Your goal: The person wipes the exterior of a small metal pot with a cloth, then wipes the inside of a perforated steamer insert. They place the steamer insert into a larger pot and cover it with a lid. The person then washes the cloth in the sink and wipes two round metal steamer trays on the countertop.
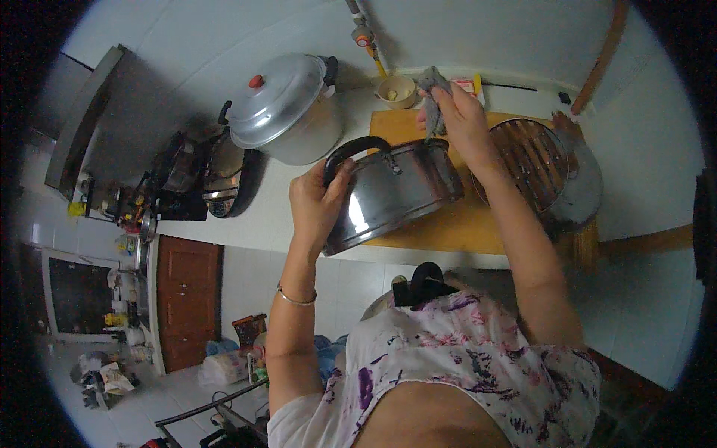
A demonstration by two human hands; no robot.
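Note:
A stainless steel pot (403,179) is held tilted above the counter's front part. My left hand (319,196) grips its black loop handle (358,147) at the left. In my right hand (456,112) is a bunched grey cloth (436,101), just above the far end of the pot. A loose end of the cloth hangs down to the pot's rim; whether it touches is hard to tell. Under the pot lies a yellow wooden board (482,235). The inside of the pot is turned away from view.
A large lidded aluminium pot (302,129) stands back left, beside a dark appliance (224,179). Behind the board is a small bowl (396,92) with pale pieces. A round slatted rack (529,165) rests at right. A gas pipe valve (363,38) is on the wall.

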